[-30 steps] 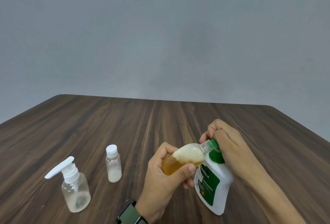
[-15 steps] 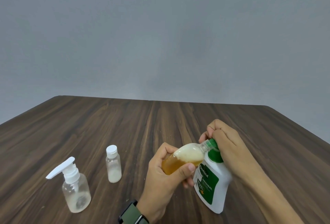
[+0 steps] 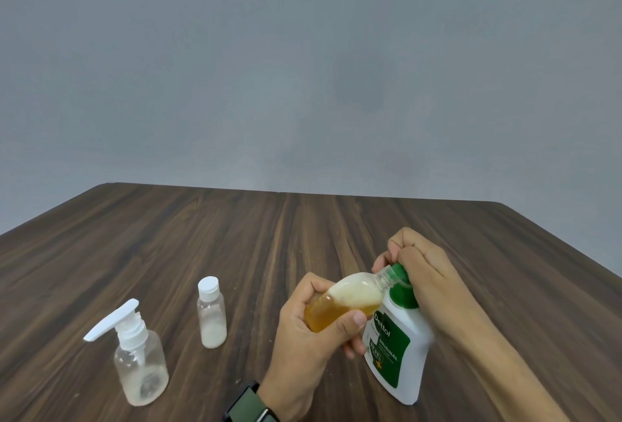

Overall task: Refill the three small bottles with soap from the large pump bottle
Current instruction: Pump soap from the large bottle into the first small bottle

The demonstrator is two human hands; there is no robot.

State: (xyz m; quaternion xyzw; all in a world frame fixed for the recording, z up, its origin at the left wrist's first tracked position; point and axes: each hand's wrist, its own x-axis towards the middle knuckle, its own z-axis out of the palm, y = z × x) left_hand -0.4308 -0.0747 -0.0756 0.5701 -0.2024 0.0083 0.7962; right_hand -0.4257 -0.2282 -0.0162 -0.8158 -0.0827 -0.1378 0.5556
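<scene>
The left hand [image 3: 304, 334] gripped a tilted small bottle [image 3: 343, 300], amber soap below, white foam above; the right hand [image 3: 424, 273] clasped the large pump bottle's [image 3: 400, 351] green top.

**A:** worktop [image 3: 168, 246] looks like dark wood-grain laminate, smooth, kinda matt?

**B:** yeah. Big pump bottle [image 3: 409, 354] is opaque white plastic, slight sheen, glossy green label. The three small ones are clear plastic; the capped bottle [image 3: 212, 315] near the middle has a matt white lid.

bare table [image 3: 303, 229] beyond, capped bottle [image 3: 212, 315] and pump bottle [image 3: 139, 361] obstructing left
</scene>
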